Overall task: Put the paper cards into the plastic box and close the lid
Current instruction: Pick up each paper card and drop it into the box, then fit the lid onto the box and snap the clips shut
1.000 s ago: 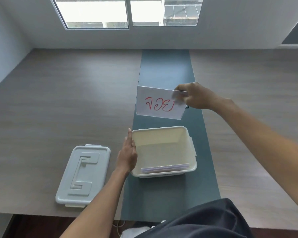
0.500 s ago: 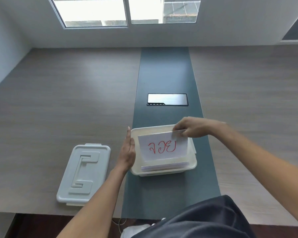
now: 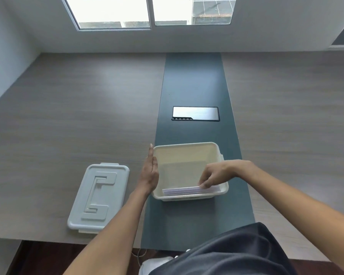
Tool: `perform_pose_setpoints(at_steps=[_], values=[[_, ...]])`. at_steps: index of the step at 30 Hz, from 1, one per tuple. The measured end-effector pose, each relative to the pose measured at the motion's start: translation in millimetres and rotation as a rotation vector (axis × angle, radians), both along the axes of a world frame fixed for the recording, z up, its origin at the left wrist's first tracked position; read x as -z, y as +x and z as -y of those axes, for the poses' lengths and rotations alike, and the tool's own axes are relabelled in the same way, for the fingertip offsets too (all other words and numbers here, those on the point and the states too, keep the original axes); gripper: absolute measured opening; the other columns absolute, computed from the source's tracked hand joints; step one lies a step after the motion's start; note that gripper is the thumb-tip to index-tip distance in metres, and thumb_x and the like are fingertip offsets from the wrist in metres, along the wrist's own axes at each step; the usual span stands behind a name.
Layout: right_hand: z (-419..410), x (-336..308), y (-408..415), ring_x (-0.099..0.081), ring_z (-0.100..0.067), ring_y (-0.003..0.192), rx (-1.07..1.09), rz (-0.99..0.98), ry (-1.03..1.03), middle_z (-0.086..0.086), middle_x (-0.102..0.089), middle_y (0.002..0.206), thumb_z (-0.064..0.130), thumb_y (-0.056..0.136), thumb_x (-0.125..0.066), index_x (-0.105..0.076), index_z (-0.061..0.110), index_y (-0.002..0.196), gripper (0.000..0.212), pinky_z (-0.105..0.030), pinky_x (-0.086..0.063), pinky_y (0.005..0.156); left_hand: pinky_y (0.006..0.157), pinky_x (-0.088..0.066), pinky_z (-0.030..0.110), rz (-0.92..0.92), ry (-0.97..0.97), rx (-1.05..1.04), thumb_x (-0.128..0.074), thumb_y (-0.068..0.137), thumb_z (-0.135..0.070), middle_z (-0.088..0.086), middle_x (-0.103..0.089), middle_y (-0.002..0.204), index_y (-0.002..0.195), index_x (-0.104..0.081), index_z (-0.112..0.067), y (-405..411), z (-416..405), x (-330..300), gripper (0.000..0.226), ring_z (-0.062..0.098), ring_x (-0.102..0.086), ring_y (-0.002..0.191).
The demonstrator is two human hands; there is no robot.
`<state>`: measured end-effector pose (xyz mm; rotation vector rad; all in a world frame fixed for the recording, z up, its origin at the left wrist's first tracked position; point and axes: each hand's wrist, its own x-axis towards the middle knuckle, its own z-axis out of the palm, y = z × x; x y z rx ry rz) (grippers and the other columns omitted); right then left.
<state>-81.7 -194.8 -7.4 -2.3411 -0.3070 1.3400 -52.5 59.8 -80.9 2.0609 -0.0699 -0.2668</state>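
Note:
A white plastic box stands open on the dark green strip in front of me. Several paper cards stand on edge against its near wall, only their top edges showing. My right hand reaches into the box from the right, its fingertips pinched on the cards' right end. My left hand lies flat with straight fingers against the box's left outer wall. The pale grey lid lies flat on the wooden table to the left of the box, apart from both hands.
A black rectangular cable hatch is set into the green strip beyond the box. The wooden table spreads to both sides. Its front edge runs just below the lid. A wall with a window stands behind.
My right hand carried the card with red writing down from above the strip into the box, where it now stands with the others. My left hand stayed on the box.

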Motion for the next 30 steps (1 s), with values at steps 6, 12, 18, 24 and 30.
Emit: perform_pose_setpoints(at_steps=[6, 12, 18, 24, 30], values=[[6.3, -5.3, 12.0, -0.071, -0.009, 0.098, 0.214, 0.210, 0.148, 0.007, -0.075, 0.105, 0.033, 0.099, -0.052, -0.070, 0.020, 0.117, 0.029, -0.028, -0.053, 0.092, 0.121, -0.015, 0.028, -0.015, 0.034, 0.015, -0.023, 0.108, -0.024, -0.008, -0.017, 0.165, 0.158, -0.009, -0.028, 8.8, 1.2, 0.7, 0.053, 0.012, -0.019, 0.151], [12.7, -12.1, 17.7, -0.073, -0.015, 0.090, 0.411, 0.315, 0.350, -0.001, -0.076, 0.099, 0.023, 0.100, -0.054, -0.073, 0.014, 0.111, 0.024, -0.027, -0.058, 0.083, 0.124, -0.015, 0.038, -0.023, 0.060, 0.033, -0.024, 0.108, -0.030, -0.007, -0.017, 0.165, 0.158, -0.009, -0.029, 12.2, -1.1, 0.2, 0.053, 0.015, -0.015, 0.152], [-11.2, -4.2, 42.9, -0.074, -0.011, 0.090, 0.616, 0.562, 0.501, 0.001, -0.078, 0.095, 0.016, 0.096, -0.060, -0.076, 0.012, 0.107, 0.020, -0.035, -0.059, 0.089, 0.124, -0.008, 0.045, -0.057, 0.163, 0.075, -0.018, 0.101, -0.056, -0.007, -0.010, 0.166, 0.158, -0.007, -0.029, 12.6, -19.7, -5.9, 0.064, 0.015, -0.002, 0.154], [-68.0, 4.5, 95.6, -0.054, -0.019, 0.132, 0.484, 0.702, 0.322, -0.002, -0.061, 0.139, 0.018, 0.099, -0.054, -0.063, 0.013, 0.133, 0.036, -0.026, -0.036, 0.110, 0.118, -0.022, 0.045, 0.008, 0.563, -0.063, -0.015, 0.101, -0.058, 0.002, -0.015, 0.166, 0.158, -0.016, -0.024, 2.4, -75.8, -21.4, 0.066, 0.020, -0.009, 0.154], [-118.4, 26.8, 124.4, -0.021, -0.023, 0.153, 0.083, 0.735, 0.068, -0.004, -0.029, 0.163, 0.035, 0.103, -0.043, -0.040, 0.015, 0.151, 0.052, -0.043, -0.016, 0.123, 0.123, -0.009, 0.042, -0.042, 0.746, -0.228, -0.014, 0.102, -0.054, 0.006, -0.006, 0.167, 0.158, -0.014, -0.022, -35.4, -139.4, -20.5, 0.065, 0.023, -0.002, 0.154]])
